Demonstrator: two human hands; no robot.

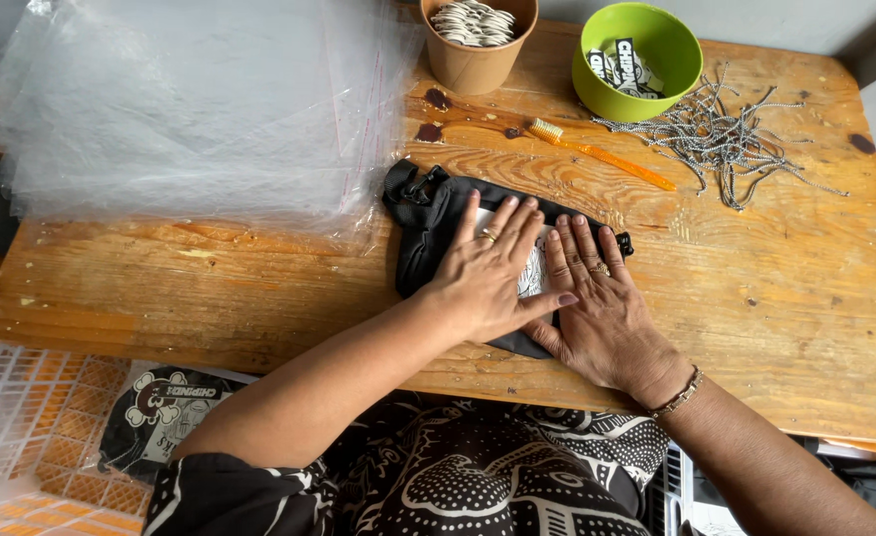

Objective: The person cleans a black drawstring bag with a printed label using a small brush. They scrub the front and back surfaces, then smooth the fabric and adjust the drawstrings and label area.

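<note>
A black fabric pouch (428,223) with a strap and buckle lies folded on the wooden table (775,298). My left hand (488,268) presses flat on it, fingers spread, a ring on one finger. My right hand (602,308) lies flat beside and partly under the left thumb, also pressing the pouch, with a ring and a bracelet at the wrist. A white printed patch shows between the two hands.
A stack of clear plastic bags (190,109) covers the table's left. At the back stand a brown cup of tags (478,40), a green bowl (646,60), an orange toothbrush (597,151) and several loose cords (726,134). A packed pouch (160,412) lies in a crate at lower left.
</note>
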